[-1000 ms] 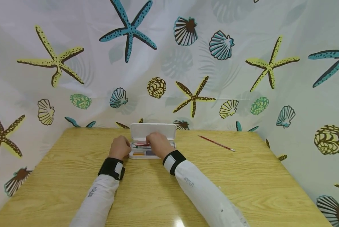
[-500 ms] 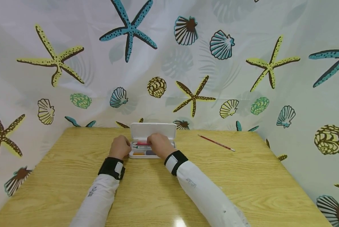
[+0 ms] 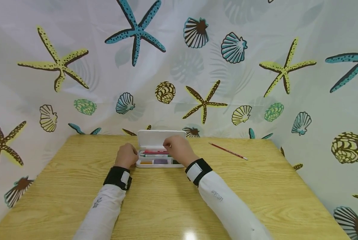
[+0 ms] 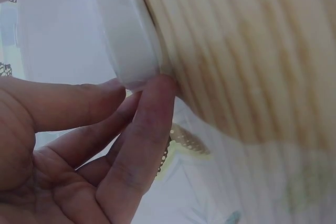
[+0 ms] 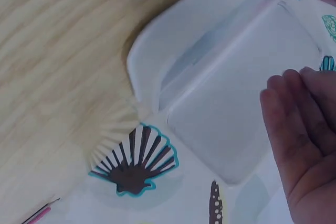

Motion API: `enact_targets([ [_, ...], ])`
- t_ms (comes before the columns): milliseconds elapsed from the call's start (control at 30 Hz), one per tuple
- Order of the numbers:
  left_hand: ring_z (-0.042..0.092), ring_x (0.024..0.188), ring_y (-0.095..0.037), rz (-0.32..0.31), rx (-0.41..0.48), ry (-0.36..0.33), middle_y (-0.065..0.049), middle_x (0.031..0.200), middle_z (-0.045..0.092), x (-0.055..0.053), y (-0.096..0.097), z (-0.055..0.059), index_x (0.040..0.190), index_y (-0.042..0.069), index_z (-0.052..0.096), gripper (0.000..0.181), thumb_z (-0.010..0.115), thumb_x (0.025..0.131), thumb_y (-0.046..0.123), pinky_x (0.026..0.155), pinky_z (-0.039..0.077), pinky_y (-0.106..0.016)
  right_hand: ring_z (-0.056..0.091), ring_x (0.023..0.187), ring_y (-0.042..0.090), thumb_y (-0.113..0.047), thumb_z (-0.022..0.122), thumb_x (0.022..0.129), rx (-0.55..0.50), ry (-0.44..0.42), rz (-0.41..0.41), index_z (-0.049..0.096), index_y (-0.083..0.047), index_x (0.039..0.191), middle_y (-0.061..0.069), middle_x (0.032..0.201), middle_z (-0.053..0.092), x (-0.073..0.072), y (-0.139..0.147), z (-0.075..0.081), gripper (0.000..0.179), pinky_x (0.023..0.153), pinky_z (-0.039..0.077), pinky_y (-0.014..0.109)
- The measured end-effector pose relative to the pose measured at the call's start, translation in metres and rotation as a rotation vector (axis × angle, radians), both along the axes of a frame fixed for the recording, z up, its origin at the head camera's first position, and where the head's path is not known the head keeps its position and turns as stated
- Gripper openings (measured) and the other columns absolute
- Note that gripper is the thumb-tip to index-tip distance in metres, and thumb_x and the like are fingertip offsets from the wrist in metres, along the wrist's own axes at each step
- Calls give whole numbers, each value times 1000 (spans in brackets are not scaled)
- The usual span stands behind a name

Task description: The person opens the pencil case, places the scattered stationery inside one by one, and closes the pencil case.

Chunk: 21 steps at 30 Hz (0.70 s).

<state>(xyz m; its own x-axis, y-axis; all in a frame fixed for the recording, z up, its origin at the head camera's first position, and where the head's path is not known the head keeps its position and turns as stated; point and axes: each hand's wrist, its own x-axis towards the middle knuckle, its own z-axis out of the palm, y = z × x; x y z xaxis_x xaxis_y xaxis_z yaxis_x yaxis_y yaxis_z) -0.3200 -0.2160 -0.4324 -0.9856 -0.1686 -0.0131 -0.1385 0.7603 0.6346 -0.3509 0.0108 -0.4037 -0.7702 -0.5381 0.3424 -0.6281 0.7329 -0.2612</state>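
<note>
A white pencil case [image 3: 155, 166] stands at the back of the table with its lid [image 3: 152, 137] raised. Inside lie pink and green pens [image 3: 156, 153], and an orange-yellow piece [image 3: 146, 162] and a purple block [image 3: 161, 161] sit in the front compartments. My left hand [image 3: 127, 155] pinches the case's left end between thumb and fingers; the left wrist view shows the white wall [image 4: 131, 30] between them. Over the right part of the case is my right hand [image 3: 180, 150], its fingers fairly straight and together in the right wrist view, with nothing seen in them.
A red pencil [image 3: 228, 151] with a white end lies on the wooden table [image 3: 167, 206], right of the case. Behind the table hangs a white cloth [image 3: 155, 116] printed with starfish and shells.
My right hand has lifted from inside the case and shifted right, uncovering more of the pens and the purple block. A pink pen came into view among them. The left hand stays put.
</note>
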Motion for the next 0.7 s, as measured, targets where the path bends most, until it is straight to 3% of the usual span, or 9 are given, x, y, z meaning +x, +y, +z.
enact_targets([
  [233, 64, 80, -32, -1, -17, 12, -21, 91, 69, 6, 0, 6, 95, -9, 72, 14, 66, 85, -1, 66, 53, -39, 68, 84, 14, -12, 71, 96, -66, 92, -23, 80, -10, 103, 1, 97, 75, 5, 20, 7, 11, 75, 56, 31],
  [467, 64, 80, -32, -2, -11, 5, -21, 93, 69, 4, 2, 3, 96, -9, 72, 14, 66, 86, -1, 65, 54, -37, 69, 79, 18, -6, 72, 94, -166, 194, -96, 78, -6, 102, 5, 93, 75, 1, 48, 3, 10, 69, 57, 35],
  [700, 64, 81, -32, 0, -17, 3, -22, 94, 69, 2, 2, 4, 96, -9, 73, 15, 66, 86, -1, 66, 54, -38, 69, 83, 23, -5, 73, 94, -180, 188, -221, 78, -5, 101, 8, 93, 74, -9, 85, -7, 9, 73, 57, 38],
])
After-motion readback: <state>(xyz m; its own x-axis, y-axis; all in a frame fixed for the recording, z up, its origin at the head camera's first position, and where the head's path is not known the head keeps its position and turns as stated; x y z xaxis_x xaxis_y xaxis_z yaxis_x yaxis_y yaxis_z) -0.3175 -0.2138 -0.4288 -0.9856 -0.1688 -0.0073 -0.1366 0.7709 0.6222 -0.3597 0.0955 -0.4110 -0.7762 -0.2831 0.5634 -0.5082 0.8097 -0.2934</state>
